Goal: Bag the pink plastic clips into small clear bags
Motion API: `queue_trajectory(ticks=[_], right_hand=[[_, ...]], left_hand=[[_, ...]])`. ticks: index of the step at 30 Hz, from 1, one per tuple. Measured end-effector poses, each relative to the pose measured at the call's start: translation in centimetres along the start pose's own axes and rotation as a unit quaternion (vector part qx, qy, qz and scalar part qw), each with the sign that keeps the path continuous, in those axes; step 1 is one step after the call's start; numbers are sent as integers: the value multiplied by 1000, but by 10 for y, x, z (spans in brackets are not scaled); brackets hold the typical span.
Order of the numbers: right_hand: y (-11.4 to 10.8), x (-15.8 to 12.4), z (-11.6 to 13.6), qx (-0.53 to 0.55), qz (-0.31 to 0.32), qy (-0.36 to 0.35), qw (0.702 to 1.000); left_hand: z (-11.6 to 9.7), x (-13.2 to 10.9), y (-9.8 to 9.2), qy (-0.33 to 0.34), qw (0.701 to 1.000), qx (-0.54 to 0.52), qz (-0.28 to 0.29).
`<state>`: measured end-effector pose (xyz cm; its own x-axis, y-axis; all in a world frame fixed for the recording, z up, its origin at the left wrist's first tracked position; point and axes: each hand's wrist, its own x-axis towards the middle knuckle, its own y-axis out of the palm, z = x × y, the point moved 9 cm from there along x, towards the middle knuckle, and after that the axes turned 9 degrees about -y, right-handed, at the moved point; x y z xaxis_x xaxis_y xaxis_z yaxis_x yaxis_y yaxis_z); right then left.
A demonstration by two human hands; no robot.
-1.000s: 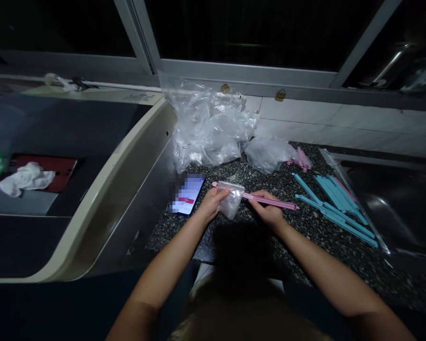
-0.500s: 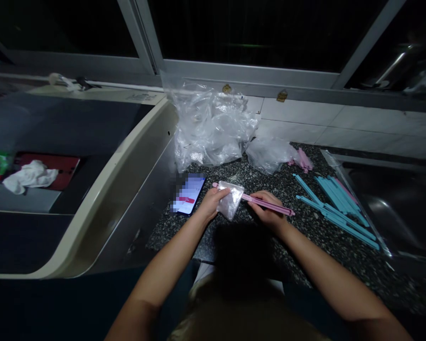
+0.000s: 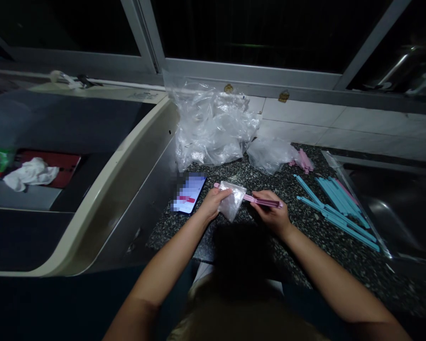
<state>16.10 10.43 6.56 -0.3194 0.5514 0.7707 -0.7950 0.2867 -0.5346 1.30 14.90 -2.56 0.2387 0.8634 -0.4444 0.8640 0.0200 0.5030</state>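
Observation:
In the head view, my left hand (image 3: pixel 212 202) pinches a small clear plastic bag (image 3: pixel 232 202), its thumb on top. Long thin pink plastic strips (image 3: pixel 264 202) run crosswise at the bag; one pink end shows left of it by my left fingers. Whether the strips lie inside the bag or behind it, I cannot tell. My right hand (image 3: pixel 275 219) is closed round the strips near their right end. Several light-blue strips (image 3: pixel 342 218) of a similar shape lie on the speckled counter to the right, with a pink one among them.
A lit phone (image 3: pixel 191 193) lies left of my hands. Crumpled clear plastic bags (image 3: pixel 213 125) and a smaller bag (image 3: pixel 271 154) sit along the wall, beside more pink strips (image 3: pixel 305 161). A sink (image 3: pixel 394 203) is at right, a large beige-edged machine (image 3: pixel 128 147) at left.
My right hand has turned a little, and the right end of the pink strips has moved left, closer to its fingers. The bag has shifted slightly right.

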Motion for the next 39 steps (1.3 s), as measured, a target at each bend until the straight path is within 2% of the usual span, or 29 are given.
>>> queue_trajectory(ticks=[5,10,14,19,32,39], right_hand=[[0,-4,-5,-6,-7,22,1000],[-4,-9,-10,4,-41,65,997],[-6,-8,-6,24,-57,43,997],[-4,-6,-5,12,-36,41,998],[0,-2,8,-6,-24,-39,999],[1,1,12,-15,-16,-59,998]], left_hand=[[-1,-1,2,3,1000,6,5],[-1,-1,3,2,1000,12,11],[-1,-2,4,4,1000,18,17],[0,-1,2,4,1000,15,8],[-3,2,-1,39,999,37,-5],[-5,1,-1,61,996,66,-12]])
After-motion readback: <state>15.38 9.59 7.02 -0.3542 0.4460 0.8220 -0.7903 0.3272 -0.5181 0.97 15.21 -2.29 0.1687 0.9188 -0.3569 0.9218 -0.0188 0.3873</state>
